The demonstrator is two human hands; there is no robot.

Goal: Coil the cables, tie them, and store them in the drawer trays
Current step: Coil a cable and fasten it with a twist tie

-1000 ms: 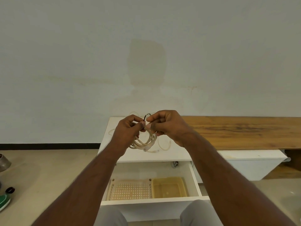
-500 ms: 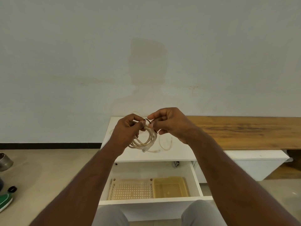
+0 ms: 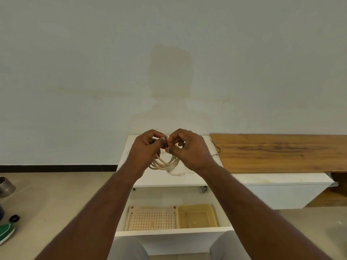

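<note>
A coiled cream cable [image 3: 163, 163] hangs in loops between my two hands above the white cabinet top [image 3: 129, 147]. My left hand [image 3: 145, 150] grips the top of the coil. My right hand [image 3: 189, 149] pinches a thin dark tie [image 3: 166, 143] at the coil's top, fingertips close against my left. The cable's white plug end [image 3: 171, 168] dangles at the lower right of the coil. Below, the open drawer [image 3: 172, 232] holds a perforated cream tray [image 3: 151, 218] on the left and a yellow tray [image 3: 196, 216] on the right.
A thin black wire [image 3: 216, 149] lies on the cabinet top beside a wooden board [image 3: 281, 152]. A thin pale cable [image 3: 180, 173] lies under the coil. On the floor at left are a metal pot [image 3: 5, 186] and a green object [image 3: 5, 234].
My hands have drawn closer together at the top of the coil, and my right fingers have shifted on the dark tie. The coil hangs much as before.
</note>
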